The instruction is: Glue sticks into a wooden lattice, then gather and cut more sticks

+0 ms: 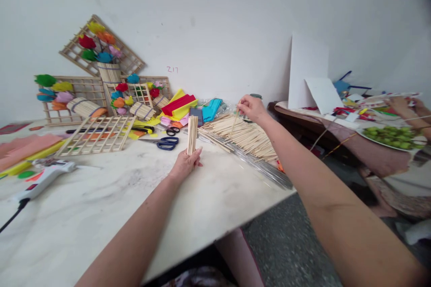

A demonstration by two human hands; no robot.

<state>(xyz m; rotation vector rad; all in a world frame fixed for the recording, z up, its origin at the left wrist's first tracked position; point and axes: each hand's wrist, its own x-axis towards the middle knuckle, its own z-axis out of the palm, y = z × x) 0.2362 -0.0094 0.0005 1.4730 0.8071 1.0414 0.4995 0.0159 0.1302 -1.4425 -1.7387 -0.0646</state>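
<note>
My left hand (186,162) is closed round an upright bundle of wooden sticks (192,136) above the marble-patterned table. Farther right, my right hand (252,107) pinches a single wooden stick (235,119) that points down toward the pile. Below it spreads a broad heap of loose wooden sticks (254,136). Thin metal wires (262,168) lie along the near side of that heap. Scissors with blue handles (167,143) rest just left of my left hand. The lower ends of the bundle are hidden by my fingers.
A hot glue gun (50,179) with a black cord lies at the left. Stick lattices with paper flowers (104,57) lean on the wall, and a flat lattice (97,135) sits before them. At right, another person's hands (400,106) work near a plate of green fruit (390,136).
</note>
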